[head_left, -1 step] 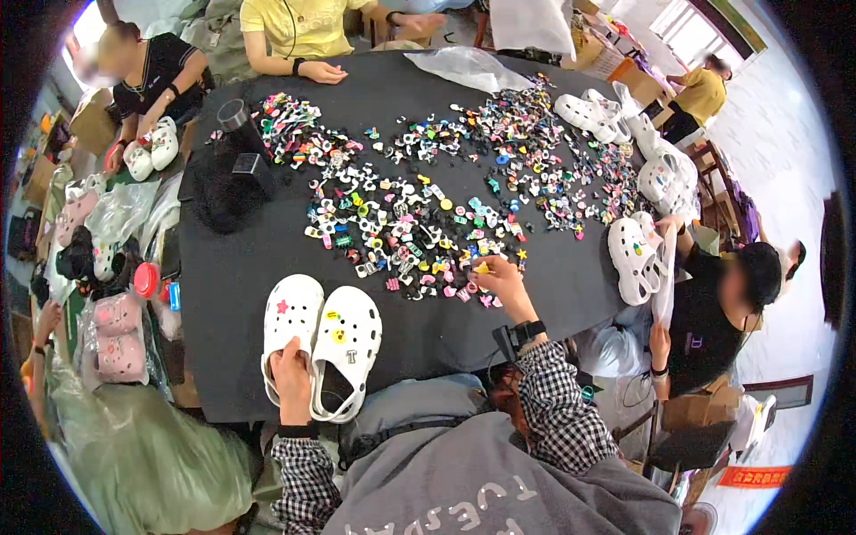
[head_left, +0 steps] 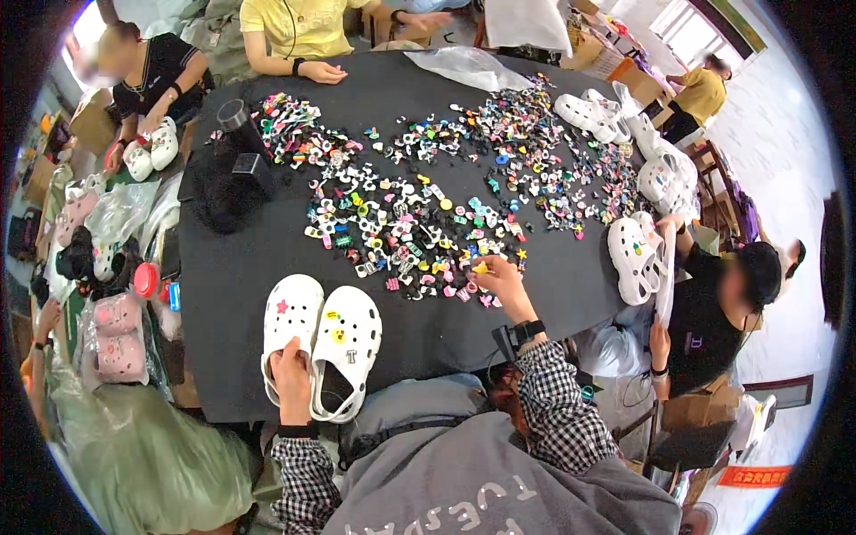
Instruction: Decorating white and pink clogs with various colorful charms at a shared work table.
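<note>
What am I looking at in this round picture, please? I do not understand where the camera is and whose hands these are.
The camera sits on a person's head and looks down, so the picture is round and straight edges bend near the rim. The two forearms in checked sleeves coming from the bottom belong to that person. No machine is here, only bare hands.

The left hand holds the heel end of a pair of white clogs lying on the black table; some small charms are already fixed on them. The right hand reaches into a wide scatter of small colourful charms and pinches a yellow charm at its fingertips.

Other people sit around the table with more white clogs. Pink clogs in clear bags lie at the left.
</note>
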Demonstrator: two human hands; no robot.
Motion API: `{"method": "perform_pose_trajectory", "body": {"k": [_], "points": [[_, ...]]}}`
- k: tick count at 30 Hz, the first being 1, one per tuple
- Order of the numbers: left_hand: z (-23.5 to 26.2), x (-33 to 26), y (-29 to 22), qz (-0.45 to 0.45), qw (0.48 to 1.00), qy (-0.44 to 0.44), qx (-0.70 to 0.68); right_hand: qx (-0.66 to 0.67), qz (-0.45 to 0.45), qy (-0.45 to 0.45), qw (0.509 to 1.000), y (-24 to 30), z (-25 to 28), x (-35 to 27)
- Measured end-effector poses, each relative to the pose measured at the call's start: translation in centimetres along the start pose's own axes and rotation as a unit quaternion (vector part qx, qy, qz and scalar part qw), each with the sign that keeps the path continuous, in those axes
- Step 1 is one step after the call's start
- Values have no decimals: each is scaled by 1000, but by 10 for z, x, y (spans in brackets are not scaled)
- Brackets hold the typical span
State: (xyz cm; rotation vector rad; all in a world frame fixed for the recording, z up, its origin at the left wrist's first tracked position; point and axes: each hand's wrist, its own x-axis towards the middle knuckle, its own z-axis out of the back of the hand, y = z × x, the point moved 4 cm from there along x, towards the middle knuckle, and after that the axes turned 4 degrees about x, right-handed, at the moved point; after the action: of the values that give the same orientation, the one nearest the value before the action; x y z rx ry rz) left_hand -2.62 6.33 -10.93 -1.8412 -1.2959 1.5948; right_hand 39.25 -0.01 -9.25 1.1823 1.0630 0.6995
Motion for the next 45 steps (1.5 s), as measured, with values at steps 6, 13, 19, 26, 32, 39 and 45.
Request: {"method": "perform_pose_trajectory", "body": {"k": [6, 13, 19, 26, 32, 39, 45], "points": [[0, 4, 0, -25, 997, 61, -26, 44, -9, 32, 998, -8, -5, 9], [22, 14, 8, -134, 983, 88, 84, -5, -13, 61, 998, 31, -51, -5], [-5, 1, 2, -31, 993, 91, -75, -9, -24, 182, 983, 42, -123, -9], [-11, -5, -5, -22, 992, 86, -87, -93, 85, 311, 942, 73, -221, -14], [-8, 1, -3, -46, 994, 83, -55, -79, 110, 296, 945, 66, -231, -9], [-11, 1, 0, -30, 991, 86, -103, -46, 52, 330, 942, 57, -258, -11], [-6, 3, 6, -32, 993, 81, -78, -118, 151, 311, 931, 61, -297, -7]]}}
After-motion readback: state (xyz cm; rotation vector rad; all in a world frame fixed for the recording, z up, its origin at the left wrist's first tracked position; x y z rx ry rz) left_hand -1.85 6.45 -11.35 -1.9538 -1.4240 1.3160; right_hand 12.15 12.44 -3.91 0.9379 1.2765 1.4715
